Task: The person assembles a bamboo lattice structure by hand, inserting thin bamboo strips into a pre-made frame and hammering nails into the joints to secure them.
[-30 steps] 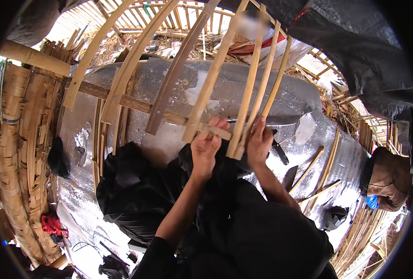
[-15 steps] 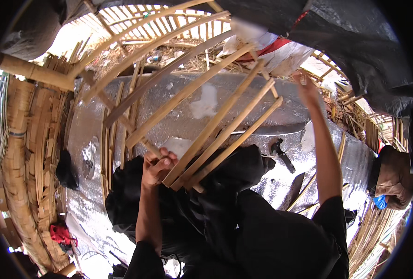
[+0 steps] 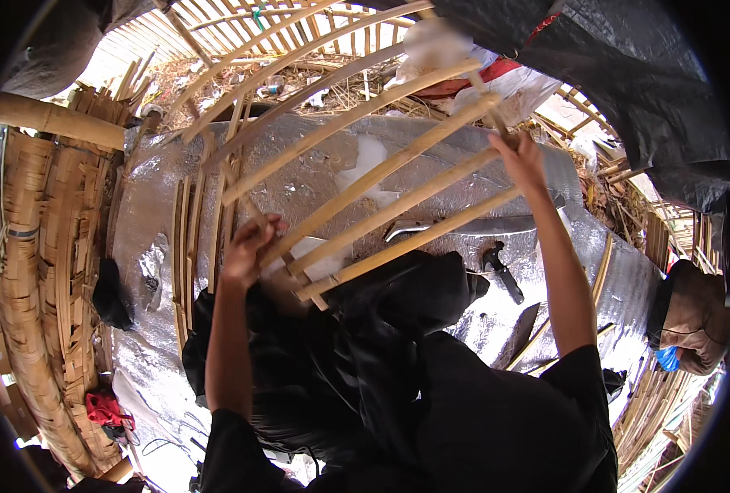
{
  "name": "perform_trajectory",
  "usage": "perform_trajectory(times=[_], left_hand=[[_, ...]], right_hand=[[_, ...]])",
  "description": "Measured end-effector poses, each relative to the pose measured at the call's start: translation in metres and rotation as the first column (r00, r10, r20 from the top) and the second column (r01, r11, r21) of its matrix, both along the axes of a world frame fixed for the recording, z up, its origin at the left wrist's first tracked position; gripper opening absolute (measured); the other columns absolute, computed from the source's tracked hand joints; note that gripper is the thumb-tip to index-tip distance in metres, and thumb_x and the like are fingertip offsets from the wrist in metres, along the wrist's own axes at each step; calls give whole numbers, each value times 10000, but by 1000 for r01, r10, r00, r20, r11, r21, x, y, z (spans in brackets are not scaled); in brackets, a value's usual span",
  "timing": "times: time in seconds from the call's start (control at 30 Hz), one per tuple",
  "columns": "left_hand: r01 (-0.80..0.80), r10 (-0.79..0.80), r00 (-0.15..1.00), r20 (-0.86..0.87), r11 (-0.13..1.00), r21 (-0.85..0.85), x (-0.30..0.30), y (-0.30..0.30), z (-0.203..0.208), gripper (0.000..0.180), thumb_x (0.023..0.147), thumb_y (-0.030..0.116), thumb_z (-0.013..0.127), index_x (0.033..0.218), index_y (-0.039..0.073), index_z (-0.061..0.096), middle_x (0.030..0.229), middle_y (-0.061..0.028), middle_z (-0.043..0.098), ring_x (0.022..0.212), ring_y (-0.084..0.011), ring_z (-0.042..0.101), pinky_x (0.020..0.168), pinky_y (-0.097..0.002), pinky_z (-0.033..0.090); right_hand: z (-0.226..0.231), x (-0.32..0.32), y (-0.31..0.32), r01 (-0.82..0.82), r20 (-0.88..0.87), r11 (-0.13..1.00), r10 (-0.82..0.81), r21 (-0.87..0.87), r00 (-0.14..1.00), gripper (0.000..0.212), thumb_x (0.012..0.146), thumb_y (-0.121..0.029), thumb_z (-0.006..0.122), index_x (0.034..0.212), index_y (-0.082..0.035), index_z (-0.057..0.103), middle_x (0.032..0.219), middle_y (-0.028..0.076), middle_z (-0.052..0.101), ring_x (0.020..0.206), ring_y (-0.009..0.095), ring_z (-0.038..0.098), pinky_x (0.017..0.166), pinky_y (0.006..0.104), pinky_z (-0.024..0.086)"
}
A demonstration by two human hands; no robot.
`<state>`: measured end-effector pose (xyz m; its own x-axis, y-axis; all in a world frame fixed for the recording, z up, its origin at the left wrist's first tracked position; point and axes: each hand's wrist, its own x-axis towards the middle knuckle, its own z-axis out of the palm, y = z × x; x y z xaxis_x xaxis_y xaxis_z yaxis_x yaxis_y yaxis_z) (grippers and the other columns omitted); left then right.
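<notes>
A bamboo slat frame point(image 3: 381, 201), several long split-bamboo strips set across two thinner cross strips, is held tilted above my lap. My left hand point(image 3: 250, 246) is closed on the cross strip at its left end, near the lower slats. With bent fingers my right hand point(image 3: 519, 156) grips the cross strip at the right end, beside the slat tips. Beneath the frame, a long curved metal blade point(image 3: 480, 227) lies on the silvery sheet, partly covered by a slat. Close to my knee rests a black-handled hammer point(image 3: 503, 273).
A silvery sheet point(image 3: 299, 160) covers the ground. Stacked bamboo strips point(image 3: 45, 271) line the left side, with a dark object point(image 3: 112, 296) beside them. Loose strips point(image 3: 186, 255) lie left of my lap. White and red sacking point(image 3: 496, 86) and dark plastic sheeting point(image 3: 628, 90) are at the far right.
My right hand has come down and left onto the cross strip, from beyond the slat tips. The frame has turned flatter, its right end lower, and my left hand has moved up and left.
</notes>
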<state>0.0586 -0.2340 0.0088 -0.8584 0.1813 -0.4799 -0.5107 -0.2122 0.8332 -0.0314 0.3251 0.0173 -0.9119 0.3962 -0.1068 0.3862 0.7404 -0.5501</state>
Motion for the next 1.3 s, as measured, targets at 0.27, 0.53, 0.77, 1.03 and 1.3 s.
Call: perform_trajectory(times=[0.27, 0.53, 0.77, 1.03, 1.3], left_hand=[[273, -272, 961, 41, 927, -257, -73, 56, 18, 576, 1019, 293, 741, 1469, -23, 573, 1202, -109, 723, 1004, -197, 738, 805, -331, 618], [290, -323, 943, -79, 916, -278, -46, 84, -12, 660, 878, 66, 861, 1457, -66, 572, 1209, -161, 724, 1027, -217, 736, 873, -348, 639], [248, -220, 968, 118, 910, -332, -41, 101, -26, 543, 932, 151, 826, 1382, -59, 604, 1074, -117, 746, 826, -164, 727, 730, -314, 610], [191, -163, 980, 118, 935, -297, -36, 99, -40, 388, 960, 265, 820, 1207, 1, 680, 995, -84, 736, 763, -166, 716, 696, -313, 601], [132, -114, 991, 70, 919, -373, -30, 100, -47, 463, 983, 412, 790, 1168, -5, 711, 997, -73, 722, 771, -156, 693, 690, -308, 572]], right_hand=[[-25, 148, 44, 301, -89, 952, -296, 50, 951, 636, 877, -601, 746, 1033, 15, 735, 976, 230, 761, 915, 389, 738, 837, 486, 549], [-70, 211, 72, 364, 137, 930, -367, 50, 920, 712, 914, -565, 707, 1213, 82, 682, 1169, 355, 716, 1151, 510, 686, 979, 534, 523], [-83, 223, 73, 380, 153, 922, -387, 71, 909, 747, 920, -628, 680, 1270, 31, 645, 1176, 348, 718, 1168, 529, 673, 991, 568, 515], [-65, 218, 64, 319, 204, 944, -330, 85, 922, 686, 951, -610, 658, 1269, -6, 591, 1164, 328, 705, 1126, 507, 670, 978, 572, 503], [-83, 217, 66, 267, -22, 940, -268, 213, 963, 617, 960, -517, 717, 1299, -19, 584, 1228, 269, 613, 1219, 459, 561, 1075, 552, 418]])
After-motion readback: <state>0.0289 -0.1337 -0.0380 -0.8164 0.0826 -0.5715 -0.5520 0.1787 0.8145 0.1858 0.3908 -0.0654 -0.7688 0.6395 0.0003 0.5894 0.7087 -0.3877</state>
